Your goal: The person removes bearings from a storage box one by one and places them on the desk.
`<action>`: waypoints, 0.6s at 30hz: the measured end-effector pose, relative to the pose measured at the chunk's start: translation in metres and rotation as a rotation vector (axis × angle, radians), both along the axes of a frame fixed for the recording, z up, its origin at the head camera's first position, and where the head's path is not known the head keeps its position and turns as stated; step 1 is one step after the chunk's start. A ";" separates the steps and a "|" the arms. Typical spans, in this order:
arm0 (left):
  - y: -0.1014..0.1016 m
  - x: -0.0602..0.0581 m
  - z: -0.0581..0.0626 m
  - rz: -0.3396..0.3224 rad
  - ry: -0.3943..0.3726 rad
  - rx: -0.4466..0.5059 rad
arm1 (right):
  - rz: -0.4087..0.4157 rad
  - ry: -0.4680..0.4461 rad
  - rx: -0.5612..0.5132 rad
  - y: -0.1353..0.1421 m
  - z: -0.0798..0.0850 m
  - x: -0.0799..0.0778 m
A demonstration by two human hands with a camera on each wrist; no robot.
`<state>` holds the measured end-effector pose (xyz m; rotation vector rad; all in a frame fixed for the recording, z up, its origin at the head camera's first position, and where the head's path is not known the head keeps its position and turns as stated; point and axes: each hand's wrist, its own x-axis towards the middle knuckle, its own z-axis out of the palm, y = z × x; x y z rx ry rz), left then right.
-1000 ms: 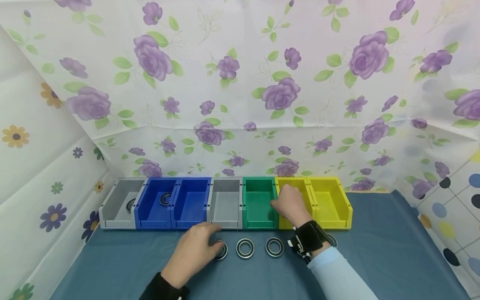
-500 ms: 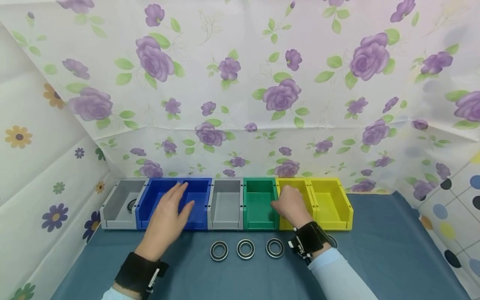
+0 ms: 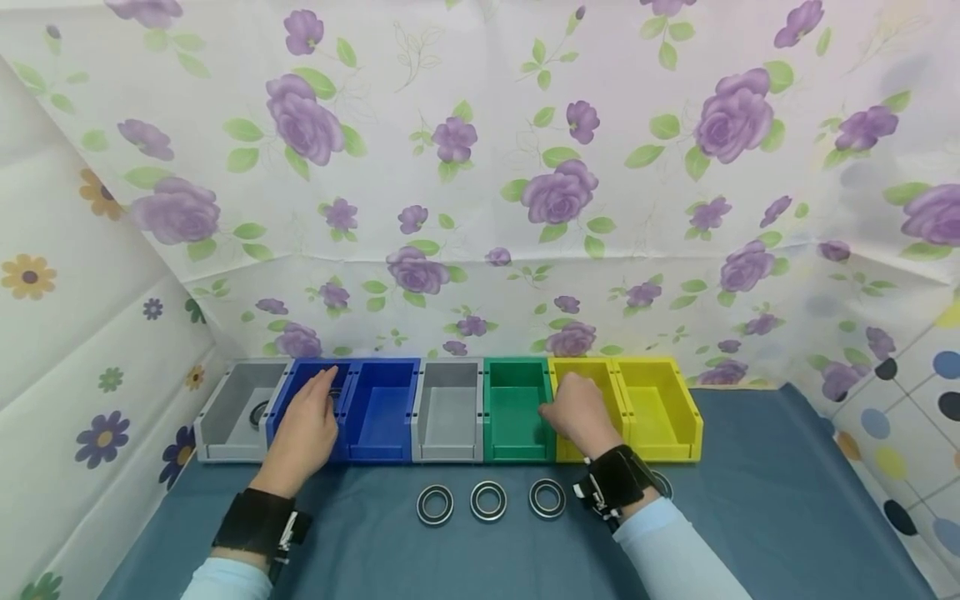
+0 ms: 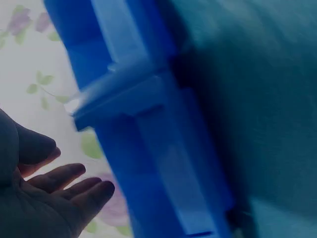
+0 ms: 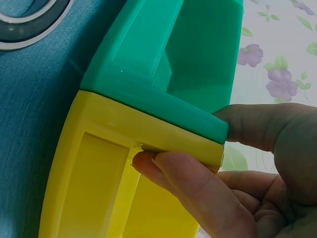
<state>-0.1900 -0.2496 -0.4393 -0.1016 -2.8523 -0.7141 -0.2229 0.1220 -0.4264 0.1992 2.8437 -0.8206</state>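
Observation:
My left hand (image 3: 300, 429) reaches over the left blue bin (image 3: 341, 447), its fingers loosely extended and holding nothing. In the left wrist view its fingers (image 4: 94, 201) are apart from the blue bin walls. A bearing (image 3: 335, 392) inside that bin is partly hidden by the hand. My right hand (image 3: 583, 412) pinches the adjoining side walls of the green bin (image 3: 517, 400) and the left yellow bin (image 5: 94, 183). Its thumb lies on the green side, its fingers on the yellow side.
Three bearings, left (image 3: 422, 506), middle (image 3: 476, 502) and right (image 3: 534, 499), lie in front of the bins; another (image 3: 667, 486) is partly behind the right wrist. The left grey bin (image 3: 232, 452) holds a bearing (image 3: 257, 414). A flowered cloth (image 3: 480, 208) hangs behind.
My left hand has moved from beside the left table bearing up and leftward to over the left blue bin. The right hand has stayed at the green and yellow bins.

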 end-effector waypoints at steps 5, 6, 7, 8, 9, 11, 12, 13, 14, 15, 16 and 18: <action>-0.011 -0.006 -0.012 0.003 -0.060 0.018 | -0.002 0.003 -0.006 0.000 -0.001 0.000; -0.013 -0.008 -0.013 -0.001 -0.064 0.021 | -0.002 0.004 -0.007 0.000 -0.001 0.000; -0.014 -0.009 -0.015 -0.003 -0.066 0.025 | -0.003 0.002 -0.008 0.000 -0.001 -0.001; -0.016 -0.010 -0.016 -0.006 -0.071 0.027 | -0.003 0.003 -0.006 0.000 0.000 -0.001; -0.016 -0.011 -0.018 -0.009 -0.075 0.028 | -0.003 0.004 -0.005 0.000 0.000 -0.001; -0.018 -0.014 -0.020 -0.019 -0.085 0.021 | -0.004 0.005 -0.004 0.000 -0.001 -0.001; -0.019 -0.016 -0.022 -0.026 -0.088 0.012 | -0.004 0.005 -0.002 0.000 0.000 -0.001; -0.020 -0.018 -0.023 -0.031 -0.094 0.001 | -0.003 0.005 -0.001 0.000 -0.001 -0.001; -0.021 -0.019 -0.024 -0.038 -0.102 -0.013 | -0.001 0.006 0.002 0.000 -0.001 -0.001; -0.022 -0.021 -0.025 -0.047 -0.106 -0.028 | 0.000 0.004 0.004 0.000 -0.001 -0.002; -0.023 -0.023 -0.025 -0.056 -0.109 -0.045 | 0.001 0.003 0.004 0.000 -0.001 -0.002; -0.025 -0.026 -0.026 -0.071 -0.115 -0.074 | 0.004 0.003 0.006 0.000 -0.001 -0.002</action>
